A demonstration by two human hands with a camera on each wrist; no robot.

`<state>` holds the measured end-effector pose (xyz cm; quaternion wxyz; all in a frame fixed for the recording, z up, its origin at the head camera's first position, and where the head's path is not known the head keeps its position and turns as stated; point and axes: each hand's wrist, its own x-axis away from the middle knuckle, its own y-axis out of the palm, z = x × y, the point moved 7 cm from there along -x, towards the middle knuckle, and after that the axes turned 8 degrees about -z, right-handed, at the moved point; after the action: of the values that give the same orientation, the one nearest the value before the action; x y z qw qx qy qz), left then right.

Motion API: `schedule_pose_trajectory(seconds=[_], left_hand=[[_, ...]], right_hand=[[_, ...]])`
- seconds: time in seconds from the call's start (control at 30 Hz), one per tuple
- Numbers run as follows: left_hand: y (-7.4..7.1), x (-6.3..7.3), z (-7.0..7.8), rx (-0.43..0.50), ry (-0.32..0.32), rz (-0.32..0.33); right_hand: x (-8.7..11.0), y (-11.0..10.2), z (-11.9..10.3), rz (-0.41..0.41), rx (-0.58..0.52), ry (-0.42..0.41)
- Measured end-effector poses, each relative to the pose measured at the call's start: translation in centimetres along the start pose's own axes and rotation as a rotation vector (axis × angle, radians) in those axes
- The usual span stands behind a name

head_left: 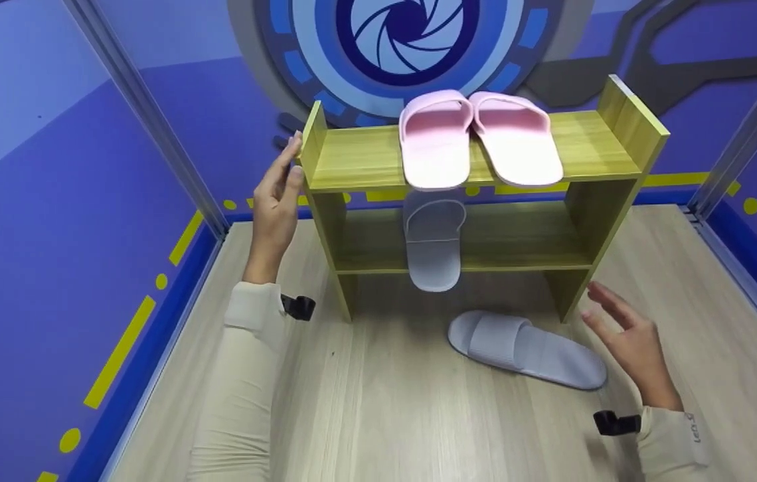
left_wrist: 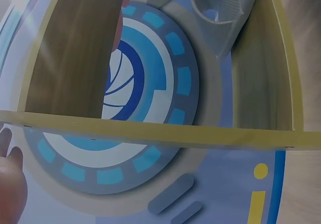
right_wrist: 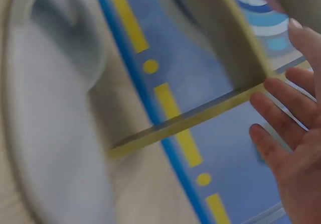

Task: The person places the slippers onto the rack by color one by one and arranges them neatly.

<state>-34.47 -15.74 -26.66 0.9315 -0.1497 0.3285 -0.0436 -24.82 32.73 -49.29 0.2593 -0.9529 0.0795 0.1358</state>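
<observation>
My left hand (head_left: 276,201) rests with extended fingers against the upper left side panel of a small wooden shoe rack (head_left: 351,157). My right hand (head_left: 629,338) holds nothing; its fingers are spread near the rack's lower right side. In the right wrist view, the right fingers (right_wrist: 283,103) appear close to the side panel's edge; whether they touch is unclear. A grey slipper (head_left: 529,349) lies on the floor in front of the rack, left of my right hand. Its mate, another grey slipper (head_left: 434,244), sits on the middle shelf, toe end inward.
Two pink slippers (head_left: 436,144) stand side by side on the top shelf, their heels at its front edge. Behind the rack is a blue patterned wall (head_left: 197,100). The pale wood-look floor (head_left: 391,415) extends in front, with metal posts (head_left: 150,114) at the corners.
</observation>
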Motion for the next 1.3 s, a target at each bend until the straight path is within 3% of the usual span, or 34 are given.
schedule_pose_trajectory(seconds=[0.2,0.47,0.7,1.03,1.3], left_hand=[[0.1,-0.2,1.8,0.07,0.009,0.006],[-0.4,-0.3,1.4,0.066,0.01,0.052],[-0.6,-0.4,0.4,0.062,-0.013,0.089],[-0.5,-0.5,0.4,0.084,0.012,0.086],[-0.9,-1.0,-1.8,0.112,0.052,0.111]], right_hand=[[0.8,2.1,2.5,-0.265,0.077,0.122],[1.5,4.0,4.2,-0.485,0.065,0.206],[1.9,4.7,4.6,-0.531,0.078,0.158],[2.0,5.1,4.6,-0.57,0.156,0.085],[2.2,5.5,5.0,-0.583,0.201,0.068]])
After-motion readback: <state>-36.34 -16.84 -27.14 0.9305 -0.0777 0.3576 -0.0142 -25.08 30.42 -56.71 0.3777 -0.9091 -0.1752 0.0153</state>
